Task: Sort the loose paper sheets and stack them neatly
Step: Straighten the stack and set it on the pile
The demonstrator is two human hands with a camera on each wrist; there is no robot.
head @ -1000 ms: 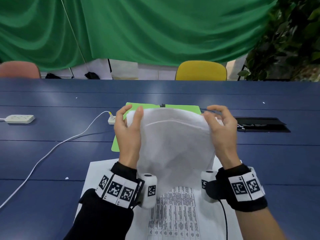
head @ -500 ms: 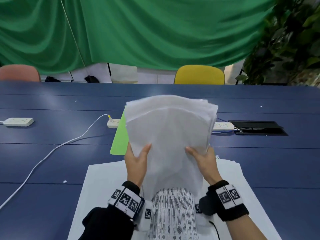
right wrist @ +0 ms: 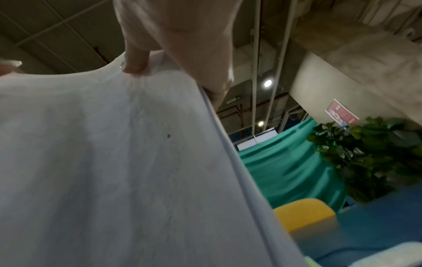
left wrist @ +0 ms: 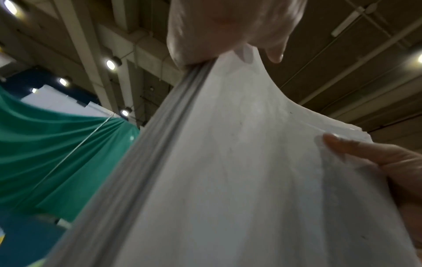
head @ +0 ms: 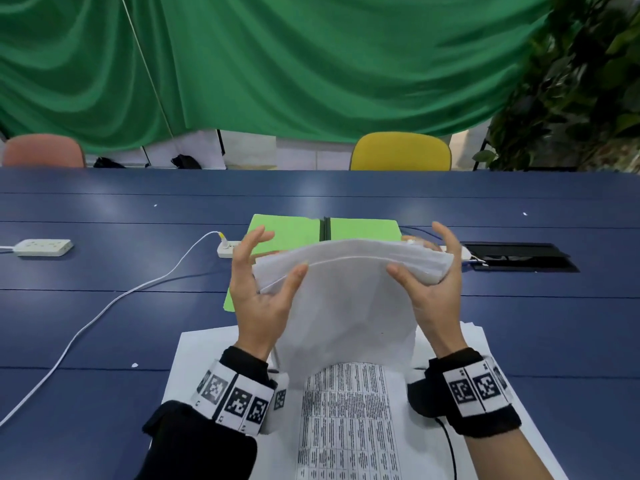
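The person stands a thick bundle of white sheets point(head: 349, 306) on edge, its lower end resting on the printed sheets point(head: 346, 420) that lie flat on the near part of the blue counter point(head: 104, 323). The step in hand looks like squaring the bundle: getting its edges level before it is laid down as a neat stack. The top edge bows upward between the hands, and the layers show slightly stepped, so it is not yet even.

The left hand point(head: 258, 299) holds the bundle's upper left corner, thumb pressed on the near face and the other fingers point(head: 252, 240) spread, lightly bent, behind the far face. The right hand point(head: 434, 292) mirrors it at the upper right corner, thumb on the near face, fingers curved over the top and right edge. Both grips are loose pinches, not tight fists; the wrist views show thumb and fingertips on the paper's edge.

The next move probably calls for letting the sheets slide within that loose hold while tapping the lower edge down, then lowering the bundle flat. A green folder point(head: 291, 230) lies just beyond it.
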